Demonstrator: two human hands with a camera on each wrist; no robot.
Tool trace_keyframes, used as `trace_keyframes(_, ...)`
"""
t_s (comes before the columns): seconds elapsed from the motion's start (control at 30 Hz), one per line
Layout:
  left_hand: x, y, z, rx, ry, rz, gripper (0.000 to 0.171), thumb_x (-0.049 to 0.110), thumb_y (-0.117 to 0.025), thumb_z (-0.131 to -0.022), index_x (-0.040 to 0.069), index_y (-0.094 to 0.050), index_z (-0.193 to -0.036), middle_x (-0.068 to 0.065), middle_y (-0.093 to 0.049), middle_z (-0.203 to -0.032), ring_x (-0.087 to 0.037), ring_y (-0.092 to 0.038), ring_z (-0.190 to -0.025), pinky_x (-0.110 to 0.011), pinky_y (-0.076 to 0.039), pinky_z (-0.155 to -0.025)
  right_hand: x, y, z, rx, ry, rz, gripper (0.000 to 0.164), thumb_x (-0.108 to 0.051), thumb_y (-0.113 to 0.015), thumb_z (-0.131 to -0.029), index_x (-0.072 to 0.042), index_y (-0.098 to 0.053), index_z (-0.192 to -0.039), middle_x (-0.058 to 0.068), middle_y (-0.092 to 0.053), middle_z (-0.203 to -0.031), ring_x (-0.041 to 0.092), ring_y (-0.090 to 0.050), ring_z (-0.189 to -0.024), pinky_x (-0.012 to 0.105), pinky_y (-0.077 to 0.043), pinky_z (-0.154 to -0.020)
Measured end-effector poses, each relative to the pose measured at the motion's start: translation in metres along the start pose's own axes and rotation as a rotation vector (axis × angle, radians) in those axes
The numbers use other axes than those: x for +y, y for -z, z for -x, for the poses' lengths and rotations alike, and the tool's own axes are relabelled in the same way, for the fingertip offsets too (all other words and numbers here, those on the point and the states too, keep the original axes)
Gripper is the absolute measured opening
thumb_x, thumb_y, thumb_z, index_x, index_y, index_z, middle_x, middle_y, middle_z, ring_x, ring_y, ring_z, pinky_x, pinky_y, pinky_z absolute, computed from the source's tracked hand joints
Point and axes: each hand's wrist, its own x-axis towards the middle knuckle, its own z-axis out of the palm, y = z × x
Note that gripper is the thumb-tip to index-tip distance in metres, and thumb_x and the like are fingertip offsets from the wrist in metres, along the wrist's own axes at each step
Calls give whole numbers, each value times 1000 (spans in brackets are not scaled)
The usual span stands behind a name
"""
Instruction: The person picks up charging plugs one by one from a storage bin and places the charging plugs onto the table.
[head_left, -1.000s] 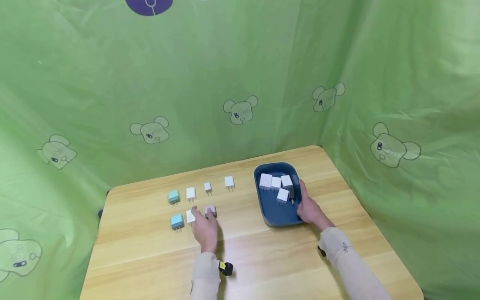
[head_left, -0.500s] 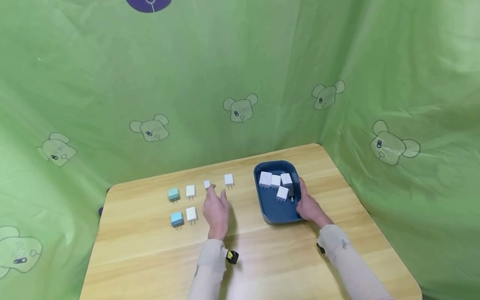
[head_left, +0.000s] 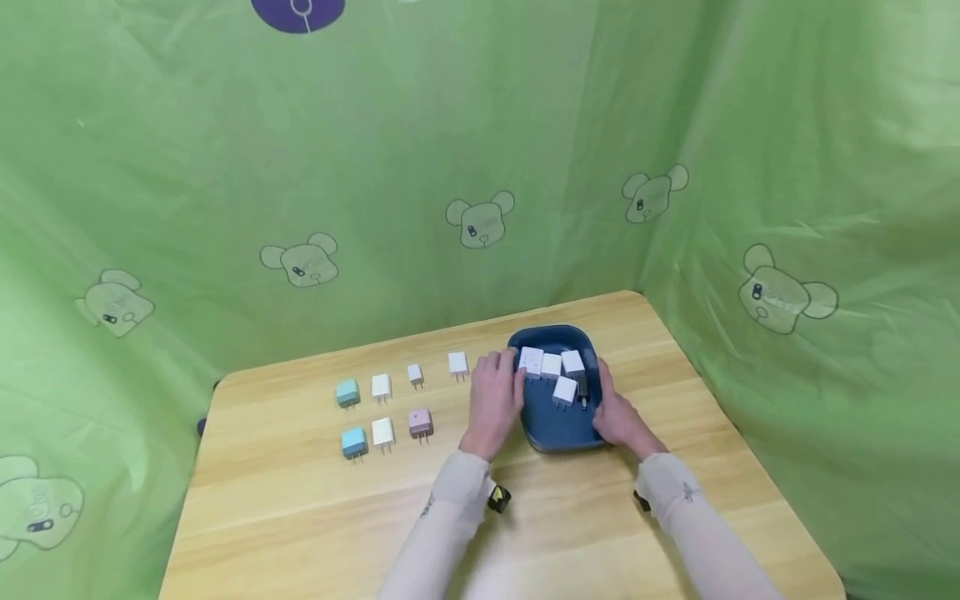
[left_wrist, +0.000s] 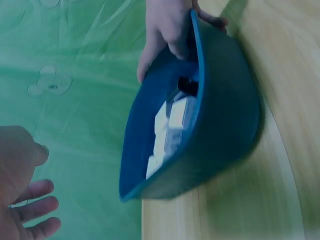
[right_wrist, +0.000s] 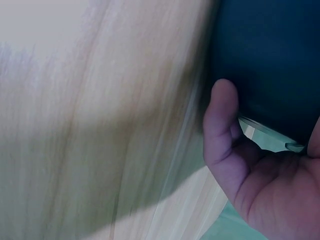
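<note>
My left hand point(head_left: 493, 402) is beside the left rim of a dark blue plastic bin point(head_left: 558, 429). In the left wrist view the left hand's fingers point(left_wrist: 37, 209) are spread and loosely bent, apart from the bin and holding nothing. On the bin's opposite side, my right hand point(head_left: 621, 417) grips the rim and wall, with a digit pressed against the outside in the right wrist view. Several white plug chargers point(head_left: 566, 391) and a black plug adapter point(head_left: 583, 390) lie inside. A white charger point(head_left: 457, 364) is on the table near the left hand.
Left of the bin, chargers stand in two rows: a green one point(head_left: 347, 392), a blue one point(head_left: 354, 442), a purple one point(head_left: 420, 422) and several white ones. The wooden table point(head_left: 300, 533) backs onto a green curtain point(head_left: 405, 150) with bear faces.
My left hand has moved from the purple charger past the small white one, rightwards to the bin's left side. The purple charger now stands uncovered. The right hand stays on the bin.
</note>
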Motion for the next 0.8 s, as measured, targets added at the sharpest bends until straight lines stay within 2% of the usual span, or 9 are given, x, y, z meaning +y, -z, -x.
trace_keyframes(0.1, 10, -3, -6, -74, -61, -20, 30, 23, -61, -101, 10, -60, -127, -9, -68, -112, -25, -63, -101, -38, -53, -88, 0, 0, -1, 2, -5, 1, 91, 0, -42, -94, -17, 18, -161, 9, -48, -65, 23, -52, -56, 33, -41, -52)
trace_keyframes(0.33, 28, -17, -13, -284, -184, -170, 34, 33, -58, -103, 19, -59, -133, 0, -66, -129, -21, -58, -124, -39, -51, -99, 3, 0, -2, 7, 18, -3, 92, 1, -43, -92, -15, 16, -161, 10, -50, -65, 23, -52, -57, 33, -42, -53)
trace_keyframes(0.53, 39, -36, -11, -419, -195, -237, 38, 36, -58, -102, 23, -56, -138, 5, -63, -136, -16, -56, -130, -40, -50, -102, 5, -1, -2, 22, 47, 14, 91, 0, -44, -92, -13, 15, -161, 14, -53, -68, 25, -53, -60, 33, -41, -55)
trace_keyframes(0.8, 46, -57, -2, -543, -205, -272, 38, 29, -64, -98, 23, -58, -136, 4, -61, -140, -13, -57, -131, -43, -52, -103, 5, -1, -2, 21, 41, 21, 92, 1, -43, -91, -14, 16, -160, 13, -51, -67, 25, -52, -59, 34, -40, -55)
